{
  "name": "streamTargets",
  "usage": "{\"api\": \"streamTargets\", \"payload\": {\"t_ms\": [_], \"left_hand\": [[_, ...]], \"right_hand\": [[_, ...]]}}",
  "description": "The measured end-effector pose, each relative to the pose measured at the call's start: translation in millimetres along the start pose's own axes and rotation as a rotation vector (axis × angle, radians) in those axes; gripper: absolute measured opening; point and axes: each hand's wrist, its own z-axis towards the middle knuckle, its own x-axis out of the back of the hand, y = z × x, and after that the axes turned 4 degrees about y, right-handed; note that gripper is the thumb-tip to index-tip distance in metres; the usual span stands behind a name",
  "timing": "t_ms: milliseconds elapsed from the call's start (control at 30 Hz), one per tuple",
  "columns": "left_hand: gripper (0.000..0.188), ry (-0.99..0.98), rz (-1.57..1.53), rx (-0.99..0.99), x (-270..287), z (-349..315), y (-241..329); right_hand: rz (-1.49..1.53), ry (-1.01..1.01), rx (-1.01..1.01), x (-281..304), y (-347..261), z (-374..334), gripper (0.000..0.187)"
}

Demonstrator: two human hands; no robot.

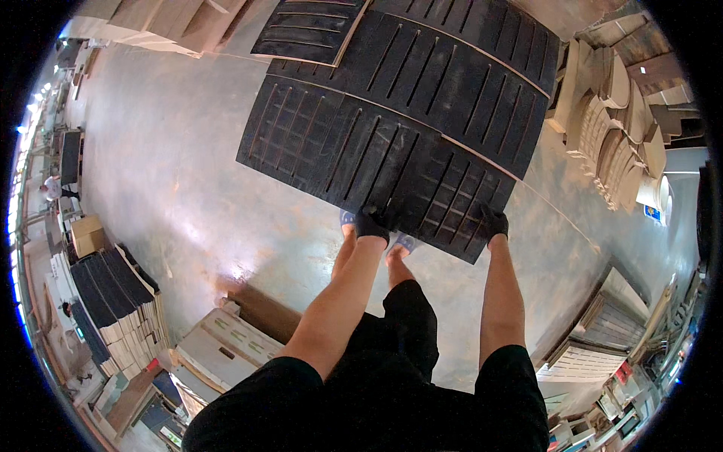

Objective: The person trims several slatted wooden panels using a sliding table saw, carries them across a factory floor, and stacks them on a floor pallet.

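Note:
Black slotted boards with pale cut edges lie spread in front of me, partly overlapping. The nearest one at the right, a black slotted board (449,197) with a grid of grooves, is between my hands. My left hand (373,223), in a black glove, is closed on its near edge toward the left. At its right end, my right hand (493,224), gloved alike, has its fingers wrapped round the edge. Beside it to the left lies another slotted board (294,135), and behind it a wider one (422,68). The fingertips are partly lost against the dark surface.
Pale curved wooden pieces (614,124) are stacked at the right, near a white bucket (654,197). Piles of boards stand at the lower left (120,301) and lower right (606,331). A smaller black panel (310,29) rests at the far left of the spread. A person (56,187) is at the far left.

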Motion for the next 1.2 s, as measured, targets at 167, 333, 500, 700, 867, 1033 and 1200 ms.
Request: {"api": "streamTargets", "payload": {"t_ms": [167,333,500,700,867,1033,1200], "left_hand": [[0.040,-0.072,0.438,-0.125,9.6,0.3,1.3],[0.036,-0.228,-0.880,0.525,84.5,25.3,-28.4],[0.037,-0.210,-0.583,0.242,173.2,51.5,-45.6],[0.037,-0.123,-0.260,0.903,164.4,68.8,-22.3],[0.036,-0.136,0.240,1.418,181.5,94.7,-24.6],[0.036,-0.599,1.167,1.135,89.8,49.2,94.8],[0.030,-0.731,0.977,0.937,-63.3,46.0,42.9]], "right_hand": [[-0.175,0.761,0.427,-46.8,-10.3,-18.1,0.060],[0.013,0.115,0.333,-161.6,-2.4,-72.0,0.062],[-0.203,0.045,0.599,-246.7,26.5,-83.9,0.060],[-0.822,-0.059,0.267,-163.2,32.9,-94.0,0.050],[-0.821,-0.003,0.402,-127.1,-1.7,-147.8,0.043],[-0.501,0.196,0.950,-106.7,-41.9,-236.4,0.036],[-0.175,0.114,1.220,-29.8,-146.3,-398.3,0.050]]}}
